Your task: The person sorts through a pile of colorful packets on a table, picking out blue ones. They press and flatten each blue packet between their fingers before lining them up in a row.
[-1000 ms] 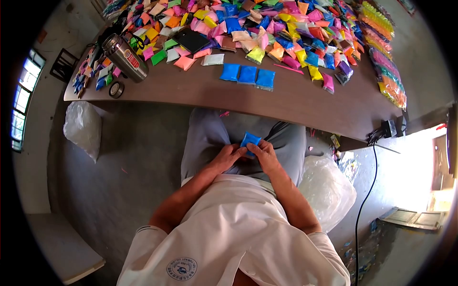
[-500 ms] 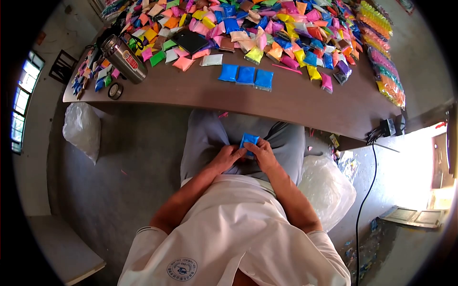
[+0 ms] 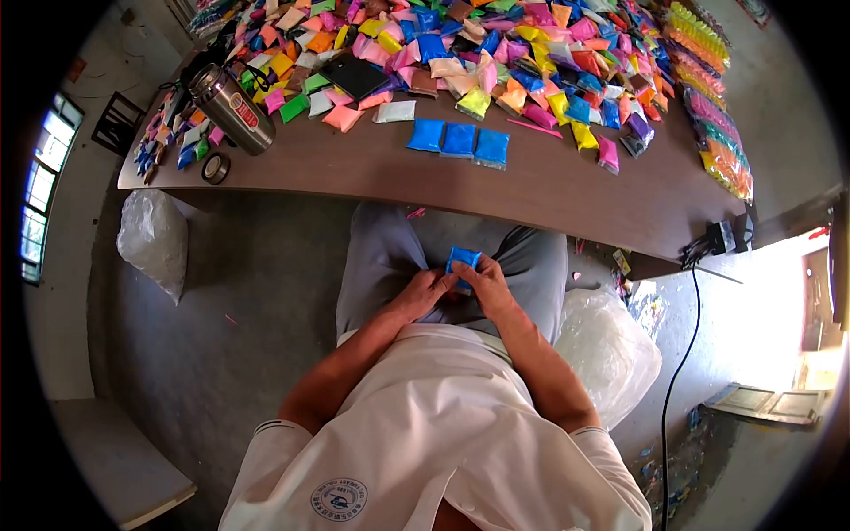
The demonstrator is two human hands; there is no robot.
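A small blue packet (image 3: 462,257) is held over my lap, below the table's front edge. My right hand (image 3: 487,283) pinches it with the thumb across its lower part. My left hand (image 3: 423,290) is closed at the packet's lower left side, its fingertips partly hidden. On the table, three similar blue packets lie side by side in a row: a left one (image 3: 426,135), a middle one (image 3: 458,140) and a right one (image 3: 491,148).
Many colourful packets (image 3: 531,66) are heaped across the back of the brown table (image 3: 354,164). A steel flask (image 3: 232,111), a round lid (image 3: 215,168) and a black flat object (image 3: 354,77) are there too. Clear plastic bags (image 3: 606,350) stand on the floor; a black cable (image 3: 677,372) hangs at right.
Nearly everything is the same. Both hands keep hold of the blue packet in the same spot, and the whole view has shifted very slightly.
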